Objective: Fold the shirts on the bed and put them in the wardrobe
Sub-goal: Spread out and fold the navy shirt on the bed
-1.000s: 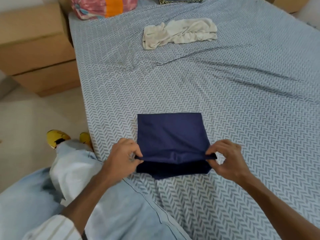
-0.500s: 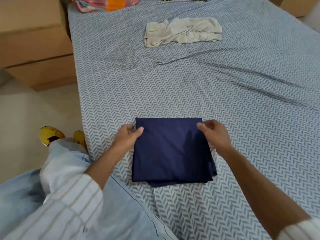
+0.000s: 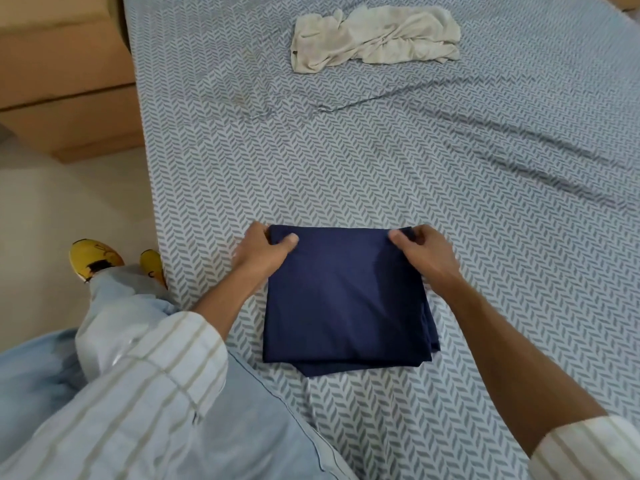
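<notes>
Both hands, left hand (image 3: 260, 251) and right hand (image 3: 425, 252), pinch the far corners of the folded navy cotton shirt (image 3: 346, 299) lying on the chevron-patterned bed (image 3: 485, 202). Crumpled cream shirt (image 3: 375, 38) beyond remains unfolded; wardrobe unseen, nothing stored yet.

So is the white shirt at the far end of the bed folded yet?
No. The white shirt lies crumpled and twisted on the bed; both hands are on the navy shirt.

Single head-worn wide-angle view, looking forward and steeply down from the near edge of the bed (image 3: 450, 174), close above both hands and the folded shirt (image 3: 346, 299), floor (image 3: 69, 202) at left.
</notes>
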